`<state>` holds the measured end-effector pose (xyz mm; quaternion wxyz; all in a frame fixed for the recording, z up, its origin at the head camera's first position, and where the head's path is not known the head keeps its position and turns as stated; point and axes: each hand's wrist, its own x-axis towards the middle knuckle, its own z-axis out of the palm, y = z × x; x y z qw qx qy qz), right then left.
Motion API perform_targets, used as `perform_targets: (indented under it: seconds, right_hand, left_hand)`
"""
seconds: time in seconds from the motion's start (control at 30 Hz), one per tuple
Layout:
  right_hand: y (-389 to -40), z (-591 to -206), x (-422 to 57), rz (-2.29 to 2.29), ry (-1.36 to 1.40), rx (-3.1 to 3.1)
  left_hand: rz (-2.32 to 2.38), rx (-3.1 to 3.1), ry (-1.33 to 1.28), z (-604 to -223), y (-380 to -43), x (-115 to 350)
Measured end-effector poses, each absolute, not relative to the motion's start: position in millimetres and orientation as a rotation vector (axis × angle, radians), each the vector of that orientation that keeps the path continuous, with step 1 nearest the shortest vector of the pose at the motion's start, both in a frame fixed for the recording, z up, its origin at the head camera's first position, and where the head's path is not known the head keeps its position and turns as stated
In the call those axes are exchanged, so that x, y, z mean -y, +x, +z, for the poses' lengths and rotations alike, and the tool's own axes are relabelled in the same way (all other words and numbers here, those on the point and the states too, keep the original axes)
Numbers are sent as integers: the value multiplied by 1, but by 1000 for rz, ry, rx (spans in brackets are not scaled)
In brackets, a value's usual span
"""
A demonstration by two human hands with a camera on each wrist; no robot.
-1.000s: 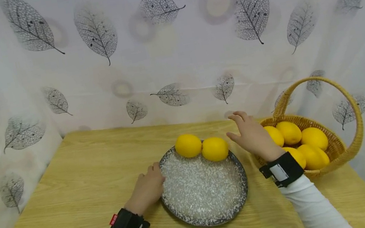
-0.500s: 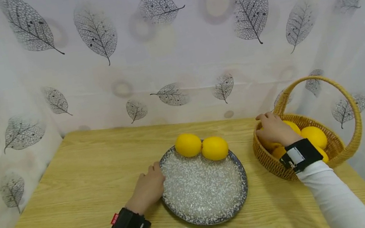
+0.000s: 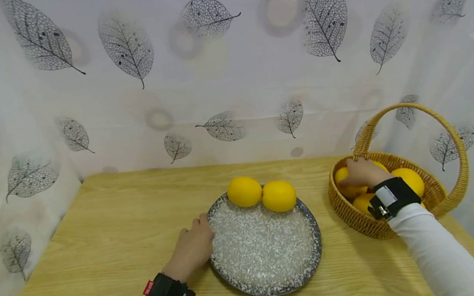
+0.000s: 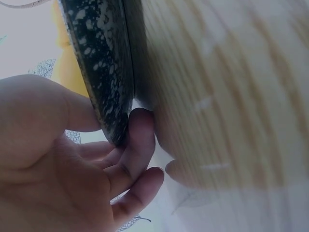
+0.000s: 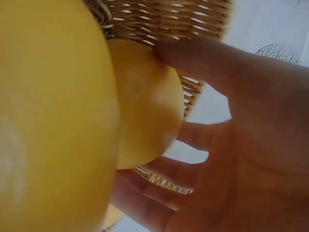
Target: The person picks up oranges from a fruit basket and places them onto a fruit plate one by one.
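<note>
My left hand (image 3: 191, 246) holds the left edge of a round speckled grey plate (image 3: 267, 253). In the left wrist view the thumb lies over the plate's dark rim (image 4: 104, 67), with fingers curled beneath it. Two yellow lemons, a left one (image 3: 244, 191) and a right one (image 3: 279, 196), sit side by side at the plate's far edge. My right hand (image 3: 365, 173) is inside the wicker basket (image 3: 349, 218), its thumb and fingers round a lemon (image 5: 145, 106) by the basket wall. Another lemon (image 5: 53, 121) fills the near left of the right wrist view.
Several more lemons, one of them on the right (image 3: 409, 181), lie in the basket. Its tall arched handle (image 3: 448, 132) rises over the right side. A wooden table (image 3: 116, 243) carries everything, and a leaf-print curtain (image 3: 227, 91) hangs behind and at both sides.
My right hand has moved right from beside the plate, down into the basket, and taken hold of a lemon. The left hand, plate and its two lemons have stayed put.
</note>
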<state>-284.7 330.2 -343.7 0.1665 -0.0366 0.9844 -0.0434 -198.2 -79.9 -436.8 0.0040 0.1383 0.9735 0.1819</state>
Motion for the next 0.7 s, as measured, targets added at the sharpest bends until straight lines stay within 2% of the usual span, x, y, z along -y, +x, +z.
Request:
perform_targets:
  seconds: [0.7]
  right_hand:
    - [-285, -349, -340, -341, -122, -2619]
  left_hand:
    - [626, -3022, 423, -442, -201, 82]
